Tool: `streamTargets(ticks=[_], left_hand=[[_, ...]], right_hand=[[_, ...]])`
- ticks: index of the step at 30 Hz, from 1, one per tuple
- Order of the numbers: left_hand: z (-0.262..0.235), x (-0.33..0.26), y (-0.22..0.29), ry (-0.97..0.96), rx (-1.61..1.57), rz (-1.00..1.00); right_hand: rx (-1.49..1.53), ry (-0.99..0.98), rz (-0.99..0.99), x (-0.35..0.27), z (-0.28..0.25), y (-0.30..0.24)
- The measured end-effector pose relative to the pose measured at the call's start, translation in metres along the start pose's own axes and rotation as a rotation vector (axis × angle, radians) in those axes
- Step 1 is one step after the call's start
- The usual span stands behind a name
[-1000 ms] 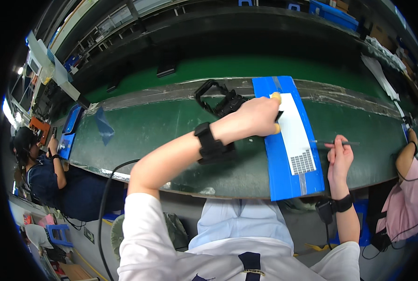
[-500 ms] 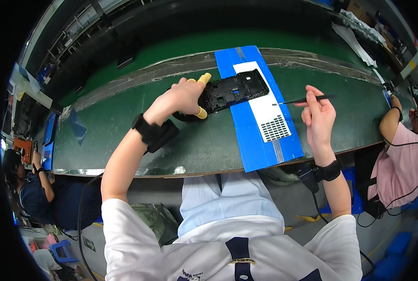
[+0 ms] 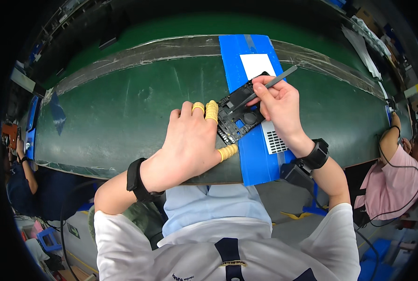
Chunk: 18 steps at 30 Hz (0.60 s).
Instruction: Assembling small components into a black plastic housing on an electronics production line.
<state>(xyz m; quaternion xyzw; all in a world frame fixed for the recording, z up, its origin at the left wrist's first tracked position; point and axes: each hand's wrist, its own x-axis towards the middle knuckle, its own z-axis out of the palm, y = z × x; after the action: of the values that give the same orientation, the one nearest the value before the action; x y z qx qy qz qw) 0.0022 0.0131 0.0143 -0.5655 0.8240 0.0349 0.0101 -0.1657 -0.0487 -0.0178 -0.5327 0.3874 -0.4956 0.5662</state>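
My left hand (image 3: 183, 140), with ribbed yellow finger cots on its thumb and two fingers, grips the left end of a black plastic device frame (image 3: 240, 96). The frame lies tilted over a blue board, partly across a white sheet (image 3: 256, 65). My right hand (image 3: 283, 107) pinches dark grey tweezers (image 3: 282, 76) whose tip points down onto the frame's surface. Whether a small piece sits at that tip cannot be made out. Several small black pads (image 3: 275, 142) in rows show on the sheet's near end, beside my right wrist.
The blue board (image 3: 258, 171) spans the green worktop (image 3: 124, 107) from front to back. Black straps with small boxes circle my wrists, and cables hang from them. One person in pink (image 3: 391, 187) sits at right, another in dark blue (image 3: 54, 196) at left.
My right hand has come left and the tweezers have gone from the white sheet to over the frame. The left hand has drawn the frame nearer and turned it.
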Motion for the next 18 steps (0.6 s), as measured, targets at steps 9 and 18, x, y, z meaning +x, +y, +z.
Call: streamTargets(ticks=[9, 18], left_hand=[[0.0096, 0.0023, -0.0089, 0.133, -0.037, 0.058], [0.0100, 0.0015, -0.0092, 0.108, -0.042, 0.056]], right_hand=[[-0.073, 0.048, -0.004, -0.0009, 0.0080, 0.0001], [-0.091, 0.033, -0.044, -0.0018, 0.0087, 0.0023]])
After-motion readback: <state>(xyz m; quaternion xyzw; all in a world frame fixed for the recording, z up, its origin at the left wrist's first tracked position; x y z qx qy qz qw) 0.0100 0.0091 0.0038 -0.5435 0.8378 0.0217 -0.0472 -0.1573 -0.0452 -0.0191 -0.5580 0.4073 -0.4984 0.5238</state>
